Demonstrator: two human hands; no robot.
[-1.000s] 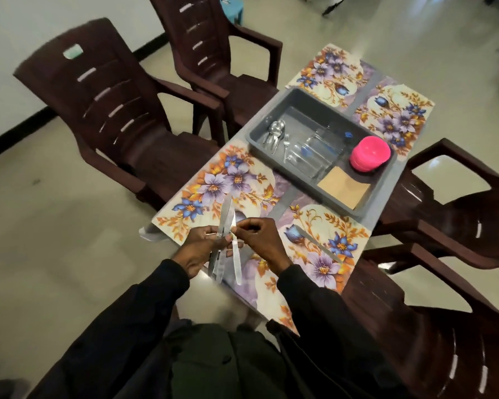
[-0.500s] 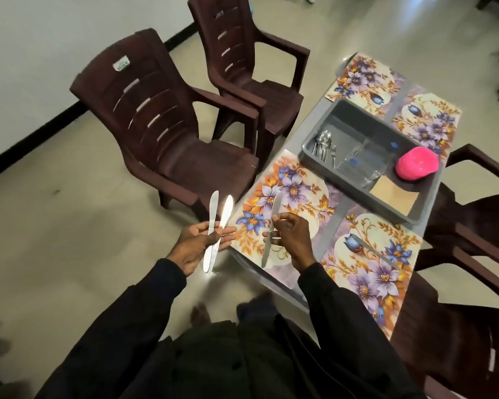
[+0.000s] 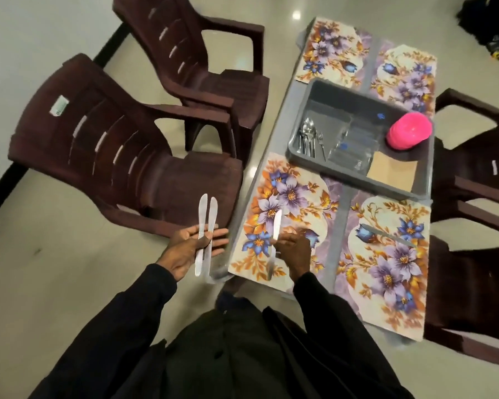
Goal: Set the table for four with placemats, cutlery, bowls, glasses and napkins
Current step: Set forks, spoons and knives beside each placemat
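Four floral placemats cover the table; the near left placemat (image 3: 294, 197) lies under my right hand (image 3: 296, 250), which holds one knife (image 3: 275, 228) over it, blade pointing away. My left hand (image 3: 189, 249) is off the table's left edge, over the floor, thumb pinning two knives (image 3: 206, 226) across the palm. Another knife (image 3: 388, 234) lies on the near right placemat (image 3: 392, 283). A grey tray (image 3: 297, 145) in the table's middle holds spoons and forks (image 3: 310, 138), clear glasses (image 3: 352, 148), stacked pink bowls (image 3: 409, 131) and brown napkins (image 3: 392, 171).
Two dark brown plastic chairs (image 3: 127, 145) stand left of the table, the nearer one close to my left hand. More chairs (image 3: 473, 283) line the right side. Two further placemats (image 3: 334, 50) lie at the table's far end. A dark bag (image 3: 490, 24) sits at the top right.
My hands have parted. The left carried two knives out left, off the table. The right kept one knife and lowered it over the near left placemat. The view shifted left.
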